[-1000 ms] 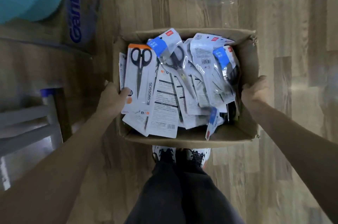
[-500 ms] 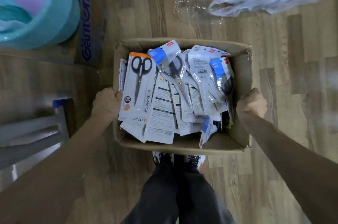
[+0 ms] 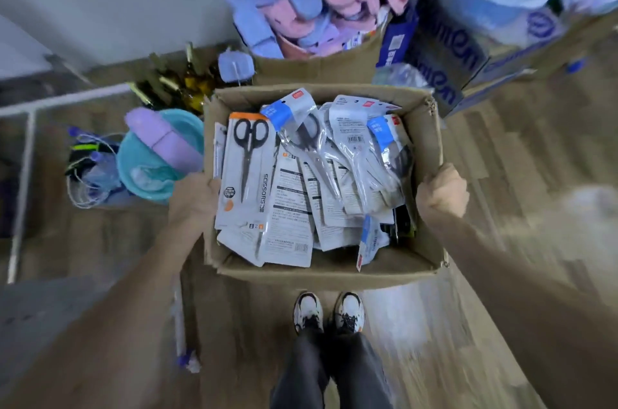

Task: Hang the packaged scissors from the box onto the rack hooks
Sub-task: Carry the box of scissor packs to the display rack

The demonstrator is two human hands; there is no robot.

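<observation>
Packaged scissors [image 3: 249, 171] lie heaped in the open cardboard box [image 3: 321, 275] at frame centre, none hung yet. The left hand [image 3: 194, 198] grips its left wall and the right hand [image 3: 441, 191] its right wall. This looks like the carrying step. Next, the box needs setting down by the rack, which frees a hand. No hooks show.

We find the cardboard box [image 3: 327, 275] open from above; a teal basin [image 3: 147, 184] crowds its left, a filled carton [image 3: 317, 69] its far side; open wooden floor [image 3: 521, 181] lies right.
</observation>
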